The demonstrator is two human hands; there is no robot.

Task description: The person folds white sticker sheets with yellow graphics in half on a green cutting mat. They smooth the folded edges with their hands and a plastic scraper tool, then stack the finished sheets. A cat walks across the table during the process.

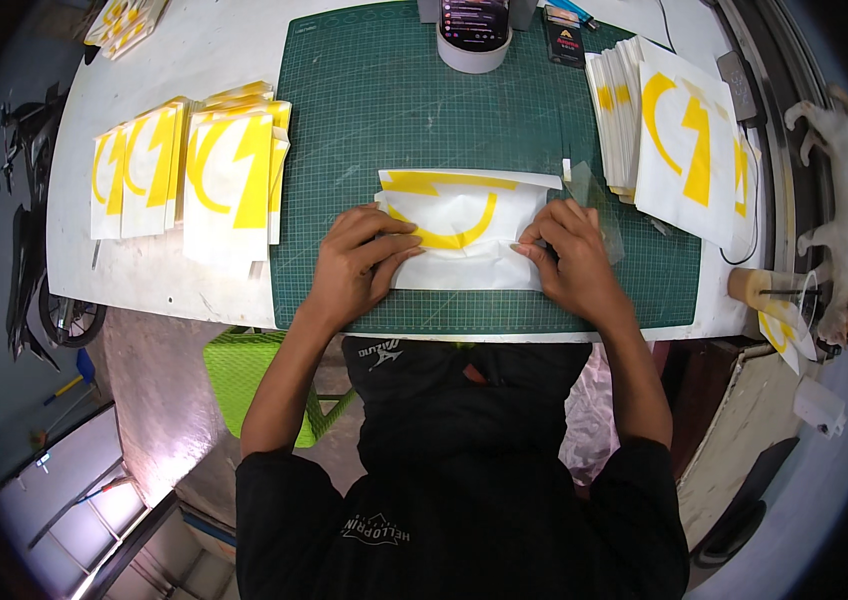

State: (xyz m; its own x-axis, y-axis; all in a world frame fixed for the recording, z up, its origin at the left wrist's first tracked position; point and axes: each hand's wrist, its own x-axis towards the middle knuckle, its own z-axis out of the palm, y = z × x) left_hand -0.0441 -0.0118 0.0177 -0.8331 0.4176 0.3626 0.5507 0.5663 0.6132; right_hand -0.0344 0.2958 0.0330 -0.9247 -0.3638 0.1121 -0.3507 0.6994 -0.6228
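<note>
A white sheet (484, 268) with a yellow printed shape lies crosswise before me on the green cutting mat (404, 110). It is wrinkled in the middle, and its far edge is raised or folded over. My left hand (369, 250) pinches the sheet at its left side, thumb and fingers closed together. At the opposite side my right hand (569, 250) grips it the same way, fingers bent and thumb on the paper. A clear plastic piece (604, 215) lies on the mat just beyond my right hand.
Stacks of similar yellow-marked sheets stand at the left (229, 190) and right (684, 150). A phone (474, 20) rests against a tape roll (474, 58) at the back, beside a small dark box (564, 38). A cup (752, 287) and a cat (839, 180) are at right.
</note>
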